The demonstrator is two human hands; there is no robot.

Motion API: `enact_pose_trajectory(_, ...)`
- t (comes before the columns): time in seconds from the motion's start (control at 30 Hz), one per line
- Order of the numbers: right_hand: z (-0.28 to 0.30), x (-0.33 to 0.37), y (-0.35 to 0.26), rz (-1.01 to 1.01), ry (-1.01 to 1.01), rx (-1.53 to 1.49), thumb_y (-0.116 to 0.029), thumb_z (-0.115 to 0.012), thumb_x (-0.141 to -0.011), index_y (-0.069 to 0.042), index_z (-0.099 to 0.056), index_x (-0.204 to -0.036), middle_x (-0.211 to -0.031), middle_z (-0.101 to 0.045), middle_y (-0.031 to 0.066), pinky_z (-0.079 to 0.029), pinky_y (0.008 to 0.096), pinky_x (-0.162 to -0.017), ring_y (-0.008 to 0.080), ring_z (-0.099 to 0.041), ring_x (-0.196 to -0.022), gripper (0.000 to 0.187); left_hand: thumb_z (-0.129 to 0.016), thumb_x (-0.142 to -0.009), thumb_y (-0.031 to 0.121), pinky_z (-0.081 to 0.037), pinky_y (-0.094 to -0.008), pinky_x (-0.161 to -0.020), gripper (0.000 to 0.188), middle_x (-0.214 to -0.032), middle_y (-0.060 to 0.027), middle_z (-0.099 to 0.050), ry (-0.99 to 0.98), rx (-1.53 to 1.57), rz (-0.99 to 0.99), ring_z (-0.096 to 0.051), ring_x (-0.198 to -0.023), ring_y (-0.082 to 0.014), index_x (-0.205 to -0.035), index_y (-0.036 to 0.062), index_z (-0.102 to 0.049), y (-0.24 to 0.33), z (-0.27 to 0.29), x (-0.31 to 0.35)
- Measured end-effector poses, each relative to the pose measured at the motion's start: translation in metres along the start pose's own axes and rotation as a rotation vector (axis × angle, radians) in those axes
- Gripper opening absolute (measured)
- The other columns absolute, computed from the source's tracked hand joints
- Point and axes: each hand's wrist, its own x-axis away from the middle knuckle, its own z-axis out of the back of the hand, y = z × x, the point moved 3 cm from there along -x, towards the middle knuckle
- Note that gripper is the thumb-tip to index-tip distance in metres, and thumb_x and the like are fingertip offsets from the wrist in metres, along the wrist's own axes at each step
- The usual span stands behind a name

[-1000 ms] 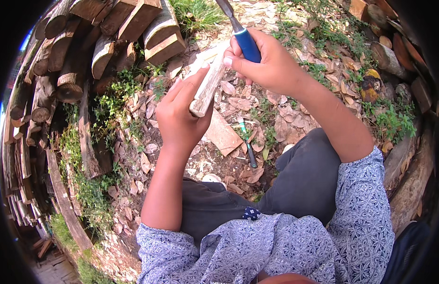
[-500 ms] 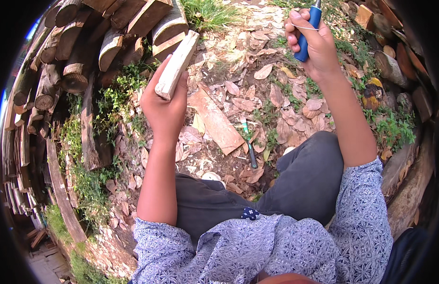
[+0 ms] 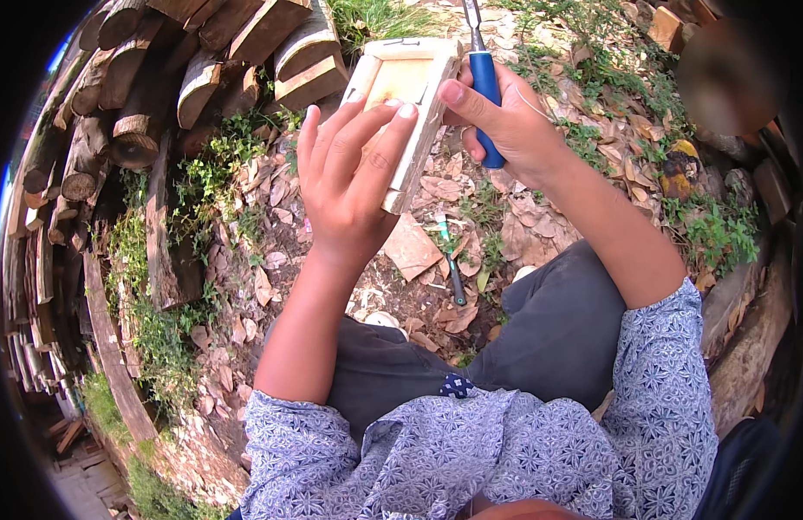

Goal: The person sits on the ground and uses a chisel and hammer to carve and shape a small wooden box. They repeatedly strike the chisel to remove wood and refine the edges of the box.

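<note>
Wooden frame (image 3: 428, 113) was up over leaf-strewn ground (image 3: 536, 221), long axis running away from the body, far end leaning right; left hand (image 3: 351, 186) held it, fingers across its face, thumb hidden; right hand (image 3: 516, 121), by its right edge, gripped a blue-handled chisel (image 3: 483, 76), blade pointing away

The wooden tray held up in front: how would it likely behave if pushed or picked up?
The wooden tray is likely stiff, given its thick-looking rim. Its rough-looking wood suggests decent grip. Flat and straight-sided, it would probably slide rather than roll.
</note>
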Motion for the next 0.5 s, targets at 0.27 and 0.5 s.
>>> enact_pose_trajectory(0.27, 0.014, -0.005, -0.002, -0.012, 0.014, 0.024, -0.021, -0.080, -0.086, -0.010, -0.052, -0.102, -0.081, -0.056, -0.0003, -0.042, 0.0213, -0.047, 0.0059, -0.052, -0.051, 0.035, -0.087, -0.066, 0.061, -0.022, -0.0617, -0.119, 0.104, -0.156, -0.0207, -0.042, -0.367, 0.215, 0.055, -0.032, -0.147, -0.0425, -0.148, 0.0080, -0.052, 0.010, -0.010, 0.002)
enact_pose_trajectory(0.5, -0.002, -0.005, 0.006, -0.180, -0.177, 0.289, -0.025, -0.079, -0.083, -0.008, -0.055, -0.106, -0.086, -0.058, 0.0010, -0.045, 0.0242, -0.050, 0.0073, -0.055, -0.064, 0.037, -0.086, -0.080, 0.036, -0.041, -0.0449, -0.108, 0.085, -0.140, -0.0249, -0.054, -0.154, 0.390, 0.578, -0.053, -0.130, -0.0320, -0.147, 0.0011, -0.049, -0.031, -0.006, 0.007)
